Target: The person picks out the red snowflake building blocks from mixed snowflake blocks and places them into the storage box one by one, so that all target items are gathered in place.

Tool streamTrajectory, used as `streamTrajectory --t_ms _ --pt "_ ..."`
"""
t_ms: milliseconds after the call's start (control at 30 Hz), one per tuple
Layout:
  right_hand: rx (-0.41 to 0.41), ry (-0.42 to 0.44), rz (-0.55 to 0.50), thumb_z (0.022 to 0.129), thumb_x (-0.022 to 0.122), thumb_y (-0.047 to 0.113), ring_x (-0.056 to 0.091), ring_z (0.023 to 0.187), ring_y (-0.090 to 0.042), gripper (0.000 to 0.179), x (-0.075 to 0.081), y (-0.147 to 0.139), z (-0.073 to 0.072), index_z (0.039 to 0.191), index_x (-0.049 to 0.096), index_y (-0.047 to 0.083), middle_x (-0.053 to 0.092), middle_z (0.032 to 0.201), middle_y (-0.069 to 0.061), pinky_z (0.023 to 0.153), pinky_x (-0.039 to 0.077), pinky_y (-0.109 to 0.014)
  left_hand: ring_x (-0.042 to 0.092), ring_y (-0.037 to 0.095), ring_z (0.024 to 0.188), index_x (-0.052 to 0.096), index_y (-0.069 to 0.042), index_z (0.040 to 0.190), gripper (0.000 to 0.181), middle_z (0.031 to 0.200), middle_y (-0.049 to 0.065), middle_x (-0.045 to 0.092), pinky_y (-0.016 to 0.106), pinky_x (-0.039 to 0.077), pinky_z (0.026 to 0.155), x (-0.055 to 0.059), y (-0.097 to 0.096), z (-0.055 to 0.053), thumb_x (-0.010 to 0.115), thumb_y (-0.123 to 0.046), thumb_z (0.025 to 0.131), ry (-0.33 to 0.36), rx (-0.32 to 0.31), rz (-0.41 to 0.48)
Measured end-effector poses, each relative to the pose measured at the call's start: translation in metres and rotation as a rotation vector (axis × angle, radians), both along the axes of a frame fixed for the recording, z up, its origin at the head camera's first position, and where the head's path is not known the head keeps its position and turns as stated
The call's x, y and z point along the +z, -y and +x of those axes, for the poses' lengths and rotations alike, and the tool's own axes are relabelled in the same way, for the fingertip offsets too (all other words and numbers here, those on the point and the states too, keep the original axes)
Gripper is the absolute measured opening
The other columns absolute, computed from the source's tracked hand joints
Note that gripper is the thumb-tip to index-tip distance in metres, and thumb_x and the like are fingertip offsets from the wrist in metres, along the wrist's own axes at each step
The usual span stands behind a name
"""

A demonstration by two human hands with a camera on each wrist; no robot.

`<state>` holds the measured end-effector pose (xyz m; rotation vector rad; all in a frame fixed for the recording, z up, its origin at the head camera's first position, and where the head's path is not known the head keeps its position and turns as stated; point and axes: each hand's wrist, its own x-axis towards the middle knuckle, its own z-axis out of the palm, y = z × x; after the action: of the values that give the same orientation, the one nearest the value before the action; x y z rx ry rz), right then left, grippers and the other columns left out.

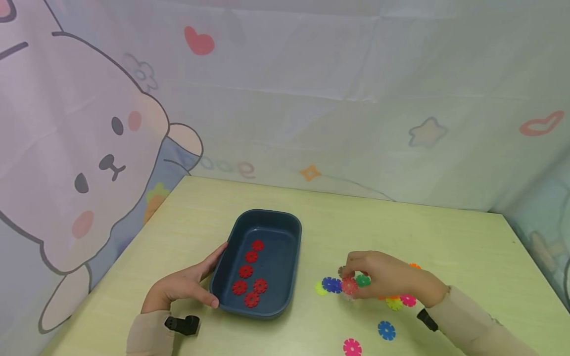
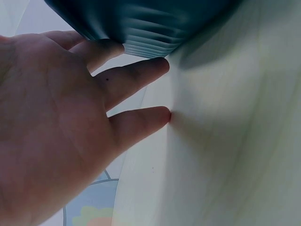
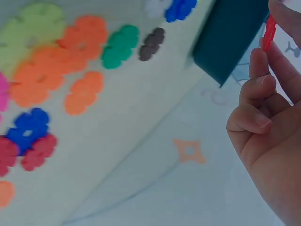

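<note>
A dark blue rectangular tray [image 1: 278,264] has several red notched plastic discs [image 1: 245,271] lying in its left and near part. Against the tray's left side rests my left hand [image 1: 187,286], its thumb by the near left corner. The left wrist view shows this hand [image 2: 61,108] with spread, mostly straight fingers, some touching the tray wall [image 2: 150,28]. My right hand [image 1: 385,277] pinches a red notched disc [image 1: 349,285] between thumb and fingers, over the loose discs right of the tray. In the right wrist view that disc [image 3: 269,33] appears edge-on.
Loose discs lie right of the tray: dark blue [image 1: 331,285], yellow [image 1: 320,289], green [image 1: 362,280], pink [image 1: 352,347], blue [image 1: 386,330] and others partly under my right hand. Behind the pale table [image 1: 463,232] hangs a printed cloth [image 1: 289,99].
</note>
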<state>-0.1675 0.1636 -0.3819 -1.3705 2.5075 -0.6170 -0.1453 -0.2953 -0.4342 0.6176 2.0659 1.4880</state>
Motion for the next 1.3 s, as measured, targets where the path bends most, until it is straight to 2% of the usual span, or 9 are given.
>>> streamTrajectory --t_ms 67,267,533,700,900,1067,1300 --pt "0.015 -0.010 0.008 0.080 0.079 0.022 0.058 0.086 -0.006 0.026 0.007 0.007 -0.003 0.104 0.071 0.016 0.058 0.094 0.014 0.074 0.051 -0.025 0.001 0.034 0.146 -0.006 -0.026 0.156 0.125 0.162 0.010 -0.002 0.059 0.008 0.110 0.000 0.000 0.000 0.085 -0.016 0.071 0.002 -0.003 0.000" --pt "0.050 -0.046 0.014 0.082 0.077 0.022 0.052 0.076 -0.001 0.025 0.024 0.029 -0.013 0.105 0.070 0.015 0.055 0.092 0.012 0.070 0.049 -0.021 0.000 0.033 0.146 -0.006 -0.027 0.156 0.124 0.162 0.009 -0.002 0.059 0.007 0.110 0.000 -0.001 -0.002 0.085 -0.015 0.071 0.002 -0.013 0.007" --pt "0.069 -0.119 0.014 0.084 0.076 0.024 0.055 0.088 -0.007 0.027 0.036 0.059 -0.028 0.109 0.070 0.015 0.058 0.097 0.009 0.074 0.049 -0.025 0.000 0.034 0.146 -0.006 -0.027 0.156 0.125 0.162 0.009 -0.003 0.060 0.006 0.109 0.001 -0.001 -0.002 0.085 -0.015 0.070 0.011 -0.002 0.003" --pt "0.071 -0.111 -0.004 0.084 0.076 0.025 0.053 0.088 -0.008 0.031 0.039 0.077 -0.035 0.112 0.069 0.015 0.058 0.098 0.008 0.074 0.047 -0.024 0.000 0.034 0.146 -0.006 -0.027 0.156 0.125 0.162 0.010 -0.002 0.061 0.005 0.109 0.000 -0.001 -0.002 0.085 -0.015 0.070 0.015 -0.002 0.005" --pt "0.118 -0.094 -0.049 0.085 0.074 0.024 0.053 0.090 -0.009 0.031 0.040 0.100 -0.045 0.113 0.068 0.013 0.059 0.103 0.005 0.076 0.047 -0.027 0.000 0.033 0.146 -0.006 -0.026 0.156 0.125 0.162 0.010 -0.002 0.061 0.005 0.109 0.000 -0.001 -0.002 0.085 -0.016 0.070 0.012 0.000 -0.002" --pt "0.142 -0.066 -0.092 0.086 0.074 0.023 0.052 0.087 -0.010 0.032 0.039 0.120 -0.053 0.115 0.068 0.011 0.059 0.103 0.004 0.076 0.046 -0.025 0.000 0.033 0.146 -0.006 -0.026 0.156 0.125 0.162 0.010 -0.002 0.061 0.005 0.109 0.000 -0.001 -0.001 0.084 -0.015 0.070 0.013 -0.001 0.001" --pt "0.153 -0.023 -0.108 0.085 0.074 0.020 0.053 0.086 -0.023 0.033 0.029 0.143 -0.059 0.115 0.067 0.008 0.058 0.101 0.002 0.074 0.042 -0.024 0.000 0.033 0.146 -0.005 -0.026 0.156 0.124 0.162 0.009 -0.003 0.060 0.006 0.110 0.001 -0.001 0.000 0.084 -0.014 0.070 0.010 0.005 -0.009"
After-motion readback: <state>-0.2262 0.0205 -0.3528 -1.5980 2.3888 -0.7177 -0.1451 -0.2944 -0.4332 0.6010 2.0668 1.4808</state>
